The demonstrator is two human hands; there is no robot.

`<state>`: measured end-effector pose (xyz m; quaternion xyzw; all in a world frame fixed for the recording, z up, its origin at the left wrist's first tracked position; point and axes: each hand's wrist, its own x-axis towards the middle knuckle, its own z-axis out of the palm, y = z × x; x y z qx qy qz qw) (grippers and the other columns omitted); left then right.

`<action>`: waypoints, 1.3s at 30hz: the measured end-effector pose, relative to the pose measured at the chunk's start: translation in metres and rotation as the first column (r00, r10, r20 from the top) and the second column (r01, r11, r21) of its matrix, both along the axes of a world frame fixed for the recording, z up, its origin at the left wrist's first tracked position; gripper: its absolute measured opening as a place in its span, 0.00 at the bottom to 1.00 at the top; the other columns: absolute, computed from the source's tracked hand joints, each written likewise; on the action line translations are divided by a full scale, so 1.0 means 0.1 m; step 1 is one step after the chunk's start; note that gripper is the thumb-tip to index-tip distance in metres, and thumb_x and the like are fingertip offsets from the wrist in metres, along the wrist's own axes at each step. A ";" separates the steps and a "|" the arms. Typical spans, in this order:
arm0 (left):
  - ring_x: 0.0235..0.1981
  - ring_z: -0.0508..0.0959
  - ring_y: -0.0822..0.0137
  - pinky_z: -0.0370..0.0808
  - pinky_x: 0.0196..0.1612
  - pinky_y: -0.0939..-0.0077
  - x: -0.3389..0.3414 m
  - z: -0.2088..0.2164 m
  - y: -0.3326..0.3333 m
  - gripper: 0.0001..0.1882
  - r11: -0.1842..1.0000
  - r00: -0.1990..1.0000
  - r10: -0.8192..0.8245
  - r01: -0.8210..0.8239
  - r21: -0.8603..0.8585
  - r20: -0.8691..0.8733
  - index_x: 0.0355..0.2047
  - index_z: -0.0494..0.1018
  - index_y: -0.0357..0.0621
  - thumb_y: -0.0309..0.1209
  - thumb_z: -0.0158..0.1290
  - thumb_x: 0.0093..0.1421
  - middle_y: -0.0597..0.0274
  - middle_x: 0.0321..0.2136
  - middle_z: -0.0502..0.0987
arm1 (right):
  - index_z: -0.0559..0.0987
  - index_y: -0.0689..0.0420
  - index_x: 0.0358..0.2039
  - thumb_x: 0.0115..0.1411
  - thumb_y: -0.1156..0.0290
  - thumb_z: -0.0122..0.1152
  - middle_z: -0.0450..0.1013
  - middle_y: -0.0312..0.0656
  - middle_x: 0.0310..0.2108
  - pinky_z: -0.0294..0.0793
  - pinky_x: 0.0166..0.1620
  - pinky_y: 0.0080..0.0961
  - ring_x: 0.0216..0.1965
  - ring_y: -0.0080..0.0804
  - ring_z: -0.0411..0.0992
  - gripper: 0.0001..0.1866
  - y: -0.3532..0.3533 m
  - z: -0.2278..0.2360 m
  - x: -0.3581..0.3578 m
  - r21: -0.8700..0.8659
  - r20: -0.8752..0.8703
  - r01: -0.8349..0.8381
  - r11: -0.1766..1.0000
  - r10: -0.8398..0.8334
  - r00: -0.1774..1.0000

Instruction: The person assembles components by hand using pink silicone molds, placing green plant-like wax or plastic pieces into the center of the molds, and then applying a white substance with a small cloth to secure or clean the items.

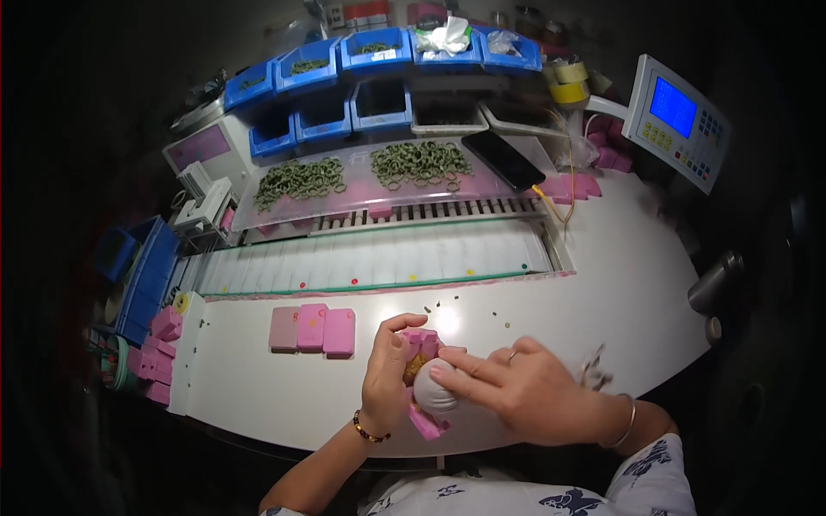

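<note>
A white desk (249,387), its curved front edge close to the person's body, broadens to the right toward a dark metallic cylinder (716,282) at the rim. Near that front edge, the left hand (385,378) has its grip curled around a pink notched piece (422,338), while the right hand (529,391) holds a pale grey, rounded pouch (434,389) over it. Leftward lie 3 pink rectangular blocks (311,328); beyond, a long, white, green-edged panel (370,254) bounds the working room, with olive-green rings (422,162) behind.
</note>
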<state>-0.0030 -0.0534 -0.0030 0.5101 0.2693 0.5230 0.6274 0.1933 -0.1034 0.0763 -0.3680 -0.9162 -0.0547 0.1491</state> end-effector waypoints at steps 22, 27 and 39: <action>0.36 0.81 0.58 0.78 0.26 0.80 -0.10 -0.02 0.04 0.25 0.887 0.977 0.206 -0.164 0.431 -0.052 0.54 0.54 0.46 0.52 0.38 0.69 0.52 0.40 0.71 | 0.76 0.46 0.56 0.46 0.76 0.59 0.73 0.46 0.52 0.62 0.37 0.28 0.33 0.30 0.73 0.32 -0.03 0.25 0.20 0.181 -0.243 0.333 0.926 -0.286 0.927; 0.40 0.80 0.63 0.78 0.30 0.81 -0.09 -0.05 0.09 0.23 0.743 0.967 0.251 -0.166 0.648 -0.040 0.53 0.55 0.40 0.46 0.41 0.70 0.51 0.44 0.70 | 0.73 0.47 0.58 0.47 0.75 0.58 0.74 0.48 0.51 0.65 0.37 0.28 0.32 0.31 0.72 0.33 -0.13 -0.11 -0.10 -0.003 -0.114 0.056 0.998 -0.056 0.992; 0.38 0.79 0.61 0.78 0.32 0.77 -0.06 -0.01 0.11 0.24 0.820 0.961 0.274 -0.258 0.510 0.045 0.53 0.53 0.40 0.47 0.39 0.70 0.48 0.44 0.69 | 0.76 0.51 0.55 0.50 0.71 0.59 0.75 0.46 0.47 0.64 0.32 0.28 0.30 0.32 0.72 0.28 0.02 0.05 -0.08 0.141 -0.218 0.224 0.964 -0.190 0.957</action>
